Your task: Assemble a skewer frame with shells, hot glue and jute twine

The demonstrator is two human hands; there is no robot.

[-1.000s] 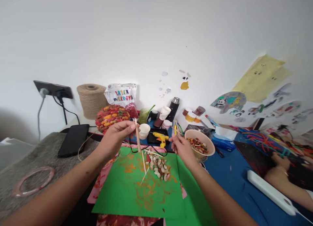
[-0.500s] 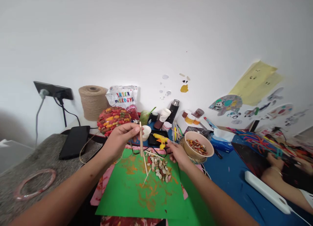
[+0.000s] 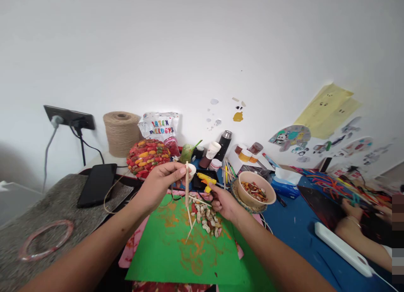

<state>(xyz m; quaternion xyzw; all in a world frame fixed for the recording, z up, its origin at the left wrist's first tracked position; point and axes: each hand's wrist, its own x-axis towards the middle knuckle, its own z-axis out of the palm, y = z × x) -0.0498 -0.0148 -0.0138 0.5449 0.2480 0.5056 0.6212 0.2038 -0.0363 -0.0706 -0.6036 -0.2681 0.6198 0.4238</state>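
My left hand (image 3: pixel 162 183) pinches a thin wooden stick (image 3: pixel 187 187) upright over a green paper sheet (image 3: pixel 189 250). More thin sticks (image 3: pixel 192 229) cross under it. Beside them lies a pile of pale shells (image 3: pixel 208 218) on the sheet. My right hand (image 3: pixel 222 201) reaches in low from the right, fingers curled right beside the yellow glue gun (image 3: pixel 205 181), which lies on a black tray. Whether the hand grips the gun or only touches it is not plain.
A beige bowl (image 3: pixel 265 199) of coloured shells stands at the right. A twine spool (image 3: pixel 121 132), a balloon bag (image 3: pixel 160 126), a red shell-covered ball (image 3: pixel 147 155), cups and paint jars line the back. A black phone (image 3: pixel 97 184) lies left. Another person's hand (image 3: pixel 356 224) rests far right.
My right hand has dropped from beside the bowl and moved left to the glue gun. My left hand with the stick has shifted slightly right.
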